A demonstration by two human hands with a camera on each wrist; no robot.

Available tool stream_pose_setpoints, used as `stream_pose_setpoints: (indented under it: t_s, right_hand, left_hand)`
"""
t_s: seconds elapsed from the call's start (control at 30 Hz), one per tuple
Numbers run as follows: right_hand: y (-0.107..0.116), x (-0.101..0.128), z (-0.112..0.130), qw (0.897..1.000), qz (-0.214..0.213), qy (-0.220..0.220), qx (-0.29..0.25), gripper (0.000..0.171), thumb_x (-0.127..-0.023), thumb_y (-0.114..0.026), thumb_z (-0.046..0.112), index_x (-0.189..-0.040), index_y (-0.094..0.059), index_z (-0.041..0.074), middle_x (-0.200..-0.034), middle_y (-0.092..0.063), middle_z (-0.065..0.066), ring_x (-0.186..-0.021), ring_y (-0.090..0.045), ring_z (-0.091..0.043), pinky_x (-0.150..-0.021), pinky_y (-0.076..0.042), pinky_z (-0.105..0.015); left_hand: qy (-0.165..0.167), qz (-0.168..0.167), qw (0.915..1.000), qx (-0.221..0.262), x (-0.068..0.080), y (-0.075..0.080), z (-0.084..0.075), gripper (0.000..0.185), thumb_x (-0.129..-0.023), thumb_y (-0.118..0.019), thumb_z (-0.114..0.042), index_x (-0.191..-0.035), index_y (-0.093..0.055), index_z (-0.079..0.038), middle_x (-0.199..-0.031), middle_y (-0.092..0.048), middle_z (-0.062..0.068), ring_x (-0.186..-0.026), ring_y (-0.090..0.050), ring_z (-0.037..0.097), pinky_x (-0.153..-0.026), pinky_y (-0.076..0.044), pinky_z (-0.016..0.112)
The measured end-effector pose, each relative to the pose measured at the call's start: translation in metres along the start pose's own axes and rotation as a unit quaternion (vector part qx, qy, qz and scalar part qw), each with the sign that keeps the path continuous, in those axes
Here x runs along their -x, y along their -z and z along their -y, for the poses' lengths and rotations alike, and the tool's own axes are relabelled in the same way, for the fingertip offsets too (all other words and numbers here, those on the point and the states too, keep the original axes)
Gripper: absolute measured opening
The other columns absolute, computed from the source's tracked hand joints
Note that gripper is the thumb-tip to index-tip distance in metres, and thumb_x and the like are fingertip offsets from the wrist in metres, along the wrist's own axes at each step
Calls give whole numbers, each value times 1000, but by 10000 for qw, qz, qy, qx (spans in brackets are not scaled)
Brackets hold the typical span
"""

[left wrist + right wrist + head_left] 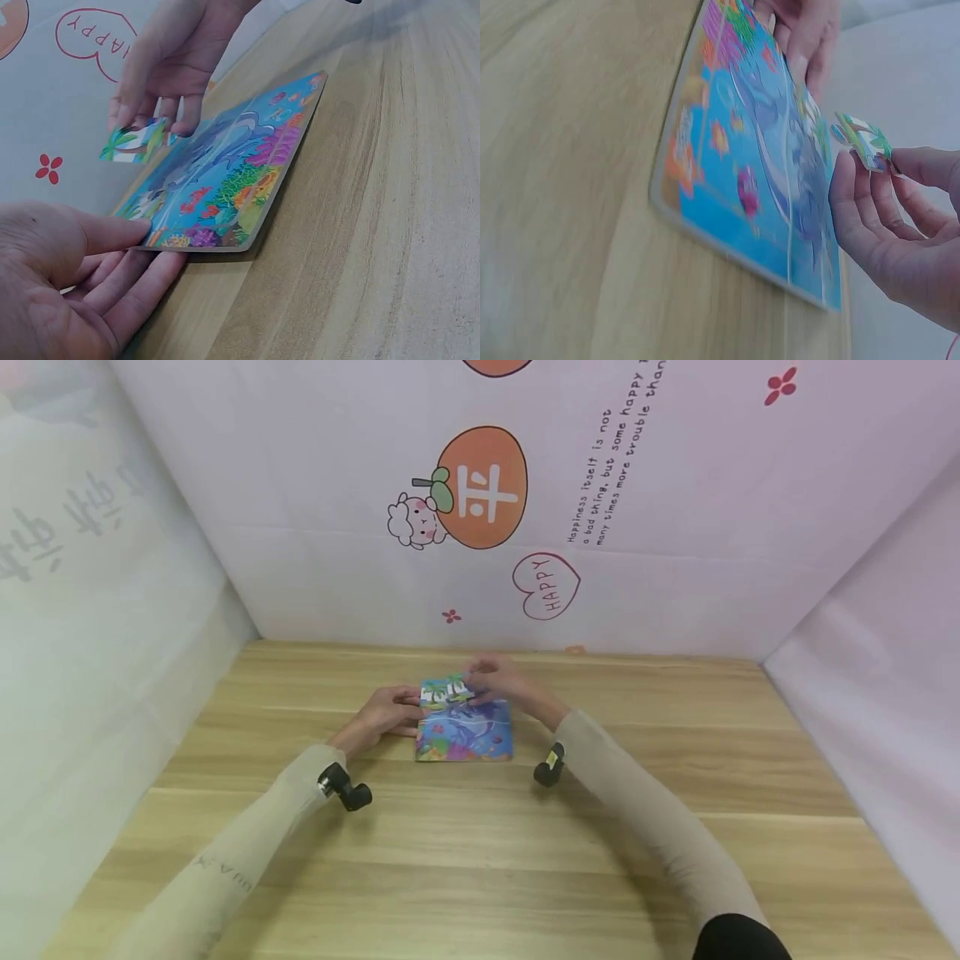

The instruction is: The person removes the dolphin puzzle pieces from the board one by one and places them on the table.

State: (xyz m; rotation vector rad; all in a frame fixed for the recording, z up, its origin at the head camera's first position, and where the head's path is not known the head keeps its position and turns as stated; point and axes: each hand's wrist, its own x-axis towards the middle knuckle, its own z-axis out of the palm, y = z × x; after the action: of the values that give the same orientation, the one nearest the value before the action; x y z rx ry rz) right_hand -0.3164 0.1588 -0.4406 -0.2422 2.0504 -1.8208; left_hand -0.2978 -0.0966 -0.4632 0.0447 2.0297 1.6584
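A flat square puzzle board (467, 737) with a dolphin and coral picture sits on the wooden table. My left hand (386, 714) grips its left edge, thumb on the face and fingers below, as the left wrist view shows. Over the far part of the board, my right hand (501, 678) pinches a small puzzle piece (868, 142) between thumb and fingers. That piece has a green palm tree on white and blue. In the left wrist view the piece (135, 144) hangs just above the board's far edge. Some fingertips are hidden behind it.
The wood-grain table (450, 877) reaches a white printed cloth wall (330, 527) close behind the board. More white cloth (97, 635) hangs at the left and right sides. A small black camera (345, 787) is strapped on each sleeve.
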Motion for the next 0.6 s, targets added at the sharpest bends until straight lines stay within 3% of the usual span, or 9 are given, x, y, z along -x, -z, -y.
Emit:
stream_pose_setpoints:
  t_s: [0.2,0.43,0.6]
  right_hand:
    - [20,14,-1,9988,-62,-258,-413,13,-106,-50,-4,-119,-55,-5,-101,-54,-6,-96,-59,-18,-108,-57,-53]
    - [36,27,0,9996,-179,-224,-62,21,-108,-49,-1,-125,-55,-12,-102,-58,-9,-94,-62,-19,-103,-62,-46]
    - [53,36,-6,9990,-371,-251,73,21,-107,-50,0,-123,-56,-12,-101,-62,-7,-90,-64,-17,-99,-64,-43]
  left_hand:
    - [-60,6,9997,-244,2,0,-6,54,-100,-66,0,-150,-47,7,-139,-55,24,-103,-71,25,-79,-68,28]
    - [-32,92,9989,-452,5,7,-11,54,-100,-66,0,-150,-45,10,-136,-54,26,-89,-70,18,-75,-68,28]
    - [16,124,9985,-537,5,11,-12,55,-101,-65,-1,-151,-44,8,-136,-55,27,-99,-71,25,-77,-68,29]
